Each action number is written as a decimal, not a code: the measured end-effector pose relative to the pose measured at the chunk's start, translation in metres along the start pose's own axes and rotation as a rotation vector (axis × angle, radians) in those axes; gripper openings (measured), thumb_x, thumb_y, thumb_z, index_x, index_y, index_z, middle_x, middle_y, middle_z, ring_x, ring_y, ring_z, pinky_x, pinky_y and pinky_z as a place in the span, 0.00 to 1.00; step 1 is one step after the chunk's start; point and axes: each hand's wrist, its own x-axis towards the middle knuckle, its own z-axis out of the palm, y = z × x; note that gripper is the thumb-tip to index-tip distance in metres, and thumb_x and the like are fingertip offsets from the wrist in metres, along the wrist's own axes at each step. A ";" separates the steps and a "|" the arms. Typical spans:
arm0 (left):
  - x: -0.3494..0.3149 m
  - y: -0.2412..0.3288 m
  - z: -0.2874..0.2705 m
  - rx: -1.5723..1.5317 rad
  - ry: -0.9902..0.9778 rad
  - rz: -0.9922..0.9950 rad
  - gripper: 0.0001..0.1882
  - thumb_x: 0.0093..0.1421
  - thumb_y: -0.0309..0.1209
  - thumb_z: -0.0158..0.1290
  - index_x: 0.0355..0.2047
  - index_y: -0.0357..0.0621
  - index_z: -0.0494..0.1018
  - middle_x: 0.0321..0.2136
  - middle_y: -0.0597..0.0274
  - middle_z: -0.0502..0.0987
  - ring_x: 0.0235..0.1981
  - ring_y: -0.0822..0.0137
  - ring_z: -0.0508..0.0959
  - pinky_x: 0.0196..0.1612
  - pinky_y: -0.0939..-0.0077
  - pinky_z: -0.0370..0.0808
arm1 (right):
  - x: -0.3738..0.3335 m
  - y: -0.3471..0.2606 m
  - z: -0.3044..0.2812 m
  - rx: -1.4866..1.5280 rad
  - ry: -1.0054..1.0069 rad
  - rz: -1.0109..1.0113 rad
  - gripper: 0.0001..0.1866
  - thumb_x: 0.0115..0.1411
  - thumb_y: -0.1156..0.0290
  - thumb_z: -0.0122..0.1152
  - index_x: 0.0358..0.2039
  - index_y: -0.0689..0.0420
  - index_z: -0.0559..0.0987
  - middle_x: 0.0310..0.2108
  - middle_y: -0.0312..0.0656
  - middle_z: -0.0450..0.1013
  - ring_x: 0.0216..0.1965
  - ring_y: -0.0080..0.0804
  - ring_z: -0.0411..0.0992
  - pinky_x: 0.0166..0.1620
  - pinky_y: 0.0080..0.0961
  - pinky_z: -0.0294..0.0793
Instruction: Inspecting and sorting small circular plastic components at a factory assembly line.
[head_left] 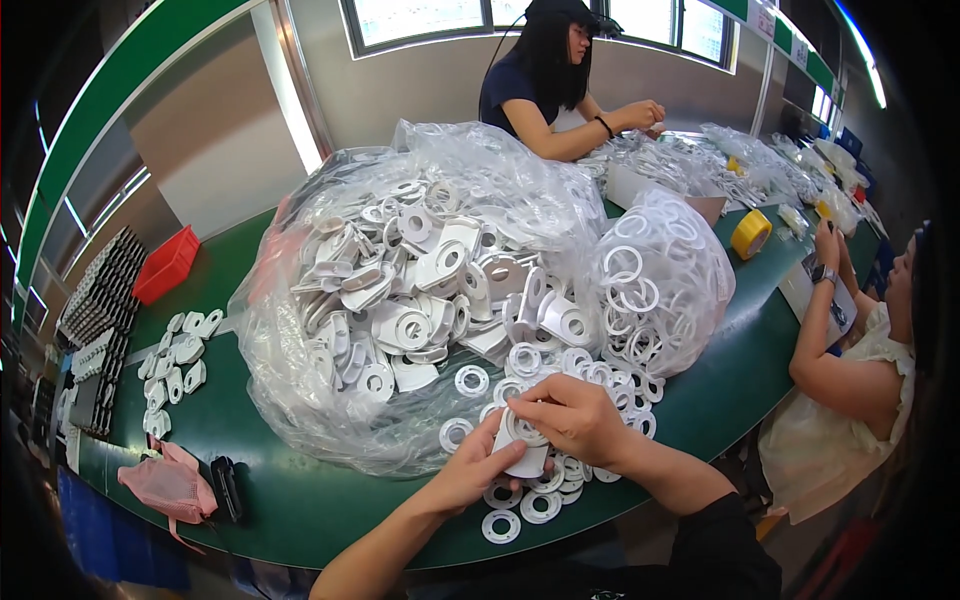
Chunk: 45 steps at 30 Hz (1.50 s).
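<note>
My left hand (474,472) grips a white plastic housing (526,461) with a flat tongue and a round end, thumb across its face. Over that round end, my right hand (572,418) has thumb and fingers closed on a white plastic ring (514,424), which lies against the housing; the fingers partly hide it. Loose white rings (500,526) lie below and around both hands. Just beyond, a large clear plastic bag (300,400) lies open, heaped with similar white housings (410,325).
A bag of white rings (665,280) stands right of the heap. On the green table (270,520) are several housings (175,370), a pink pouch (170,482), a black object (228,488), a red bin (167,264), stacked trays (100,290) and yellow tape (751,234). Two people work beyond and at right.
</note>
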 end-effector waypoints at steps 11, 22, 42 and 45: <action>-0.001 -0.005 0.003 0.063 0.153 0.148 0.21 0.61 0.25 0.45 0.54 0.38 0.58 0.42 0.57 0.73 0.37 0.70 0.78 0.39 0.78 0.74 | 0.007 0.002 -0.006 0.254 0.046 0.226 0.12 0.52 0.74 0.62 0.38 0.58 0.80 0.31 0.39 0.73 0.34 0.31 0.69 0.38 0.23 0.68; -0.007 -0.001 0.010 0.884 0.431 0.433 0.11 0.62 0.34 0.45 0.42 0.41 0.67 0.23 0.48 0.73 0.23 0.52 0.75 0.27 0.68 0.69 | 0.007 0.004 -0.010 0.561 -0.219 0.384 0.08 0.56 0.73 0.58 0.36 0.62 0.75 0.27 0.39 0.70 0.29 0.24 0.69 0.33 0.19 0.66; -0.006 -0.010 0.015 0.399 0.216 0.521 0.14 0.64 0.32 0.44 0.46 0.39 0.60 0.38 0.60 0.70 0.37 0.73 0.72 0.42 0.79 0.69 | -0.001 0.007 0.002 0.713 0.001 0.563 0.08 0.59 0.74 0.54 0.35 0.65 0.77 0.30 0.36 0.74 0.32 0.18 0.69 0.36 0.15 0.68; -0.012 0.002 0.009 0.507 0.277 0.475 0.12 0.65 0.35 0.41 0.37 0.37 0.67 0.30 0.63 0.71 0.30 0.73 0.70 0.36 0.79 0.67 | 0.001 0.001 -0.001 0.607 -0.145 0.445 0.07 0.56 0.76 0.56 0.35 0.62 0.79 0.26 0.38 0.73 0.28 0.21 0.69 0.32 0.16 0.67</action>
